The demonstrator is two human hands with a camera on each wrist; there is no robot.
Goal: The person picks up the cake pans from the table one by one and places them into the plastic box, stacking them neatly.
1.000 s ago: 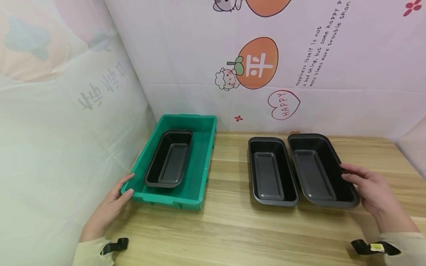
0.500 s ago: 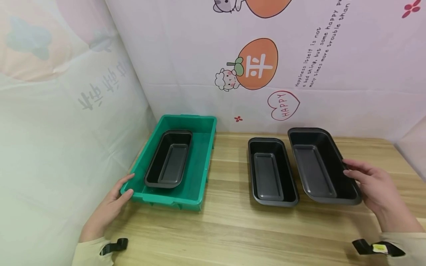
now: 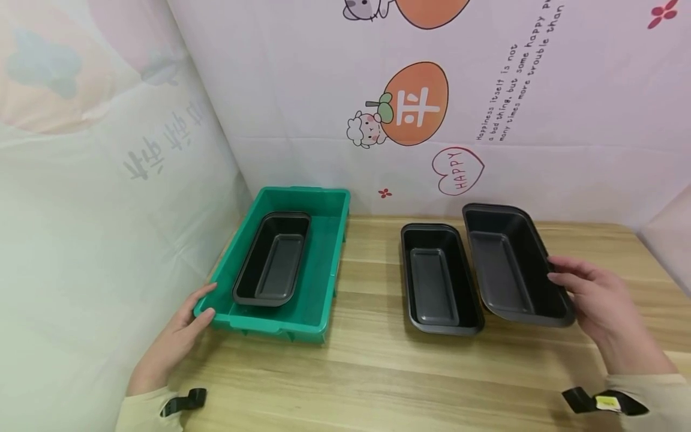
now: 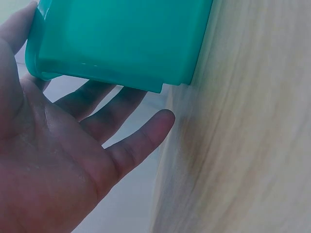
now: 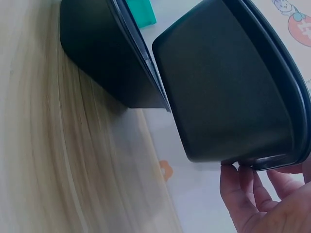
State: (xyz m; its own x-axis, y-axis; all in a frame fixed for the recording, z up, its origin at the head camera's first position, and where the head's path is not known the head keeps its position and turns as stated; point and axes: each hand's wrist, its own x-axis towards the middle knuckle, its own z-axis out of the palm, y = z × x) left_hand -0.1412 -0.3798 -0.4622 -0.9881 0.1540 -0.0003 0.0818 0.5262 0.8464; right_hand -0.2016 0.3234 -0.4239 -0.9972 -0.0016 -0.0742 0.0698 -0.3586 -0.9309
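In the head view my right hand [image 3: 610, 312] pinches the right rim of a black loaf pan [image 3: 499, 270]. The right wrist view shows this loaf pan [image 5: 223, 87] raised off the table and tilted, with fingertips under its rim. Just to its left, a second loaf pan [image 3: 434, 285] stands on the table. My left hand [image 3: 175, 339] grips the near left corner of a green plastic tray [image 3: 320, 258], thumb and fingers on either side. A third loaf pan [image 3: 279, 267] lies inside that tray. From the left wrist, the little finger [image 4: 146, 136] stays free of the tray wall.
A wooden table [image 3: 378, 384] carries everything. A printed white cloth [image 3: 302, 102] hangs at the back, and another pale cloth wall [image 3: 108, 240] closes off the left side, near the tray.
My right hand has lifted the right loaf pan off the table, tilting it, and shifted it slightly left at the end. My left hand and the tray have kept their place.
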